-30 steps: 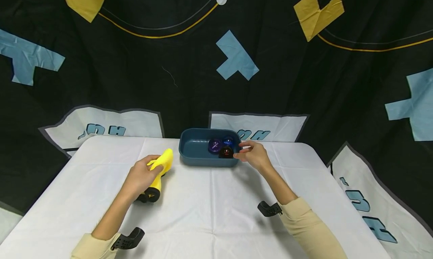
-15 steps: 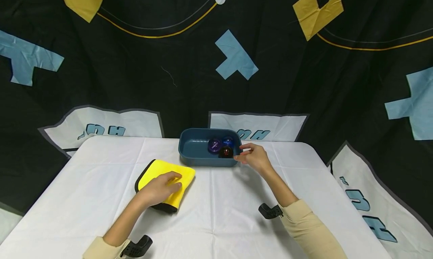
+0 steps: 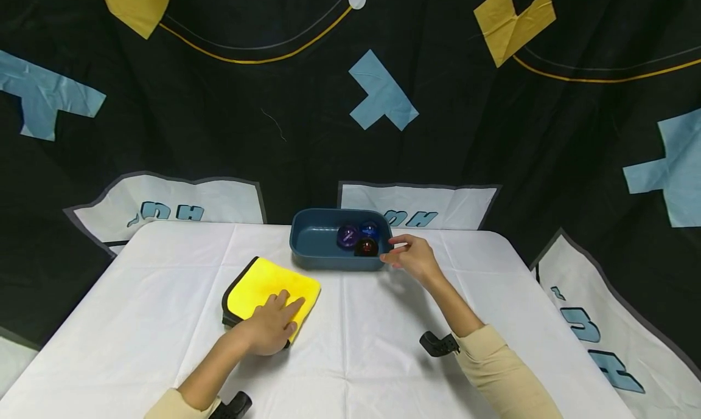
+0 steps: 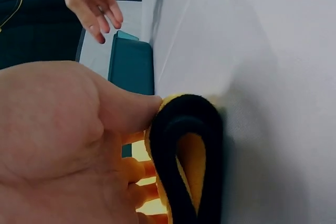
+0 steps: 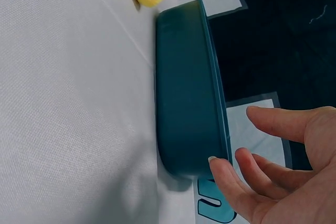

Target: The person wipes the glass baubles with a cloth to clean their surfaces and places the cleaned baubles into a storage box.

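Observation:
A folded yellow cloth with a black border [image 3: 263, 282] lies on the white table, left of centre. My left hand [image 3: 268, 328] rests on its near part with spread fingers. In the left wrist view, the cloth's rounded black-edged fold [image 4: 163, 166] stands beside my thumb. A blue-grey rectangular bin [image 3: 328, 262] stands at the table's far side. Inside, towards its right end, are a purple ball [image 3: 347, 236], a blue ball [image 3: 369, 228] and a dark reddish ball [image 3: 366, 246]. My right hand [image 3: 414, 256] is at the bin's right end, fingers loosely bent; whether fingertips touch it I cannot tell.
The white tablecloth [image 3: 394, 346] covers the table. Directly behind the far edge hangs a black curtain [image 3: 306, 157] with blue and yellow patches. Black wrist mounts [image 3: 438, 344] sit on both forearms.
My left hand has laid the yellow cloth down from a raised, bunched hold. The cloth is now flat and further right, and the fingers have spread over it. My right hand stays in place.

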`<state>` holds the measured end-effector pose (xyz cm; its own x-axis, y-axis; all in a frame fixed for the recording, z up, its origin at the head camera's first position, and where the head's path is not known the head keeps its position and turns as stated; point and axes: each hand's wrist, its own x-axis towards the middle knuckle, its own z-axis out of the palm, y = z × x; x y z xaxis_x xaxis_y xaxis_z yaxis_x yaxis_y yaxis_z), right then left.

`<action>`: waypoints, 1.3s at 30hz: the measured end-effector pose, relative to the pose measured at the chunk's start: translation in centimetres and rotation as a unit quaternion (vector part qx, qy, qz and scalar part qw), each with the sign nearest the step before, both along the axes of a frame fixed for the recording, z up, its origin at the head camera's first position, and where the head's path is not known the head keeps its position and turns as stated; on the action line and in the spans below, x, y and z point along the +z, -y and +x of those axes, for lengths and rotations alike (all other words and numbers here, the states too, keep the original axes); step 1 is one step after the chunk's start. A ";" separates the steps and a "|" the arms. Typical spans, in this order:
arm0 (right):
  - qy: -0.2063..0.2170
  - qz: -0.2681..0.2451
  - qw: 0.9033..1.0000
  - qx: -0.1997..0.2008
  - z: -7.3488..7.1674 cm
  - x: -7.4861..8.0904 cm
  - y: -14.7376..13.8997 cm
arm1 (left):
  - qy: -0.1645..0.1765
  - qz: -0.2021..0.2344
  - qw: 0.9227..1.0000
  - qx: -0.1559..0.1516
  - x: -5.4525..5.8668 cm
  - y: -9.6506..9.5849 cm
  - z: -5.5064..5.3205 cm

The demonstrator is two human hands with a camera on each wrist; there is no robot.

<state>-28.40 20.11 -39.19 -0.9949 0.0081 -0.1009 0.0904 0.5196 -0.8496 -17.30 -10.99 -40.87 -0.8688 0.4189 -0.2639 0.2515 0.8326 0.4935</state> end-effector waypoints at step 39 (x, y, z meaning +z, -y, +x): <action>-0.107 0.084 0.991 -0.012 0.7 -0.2 -0.7 | -0.106 -0.042 0.989 0.094 0.0 -1.3 -0.8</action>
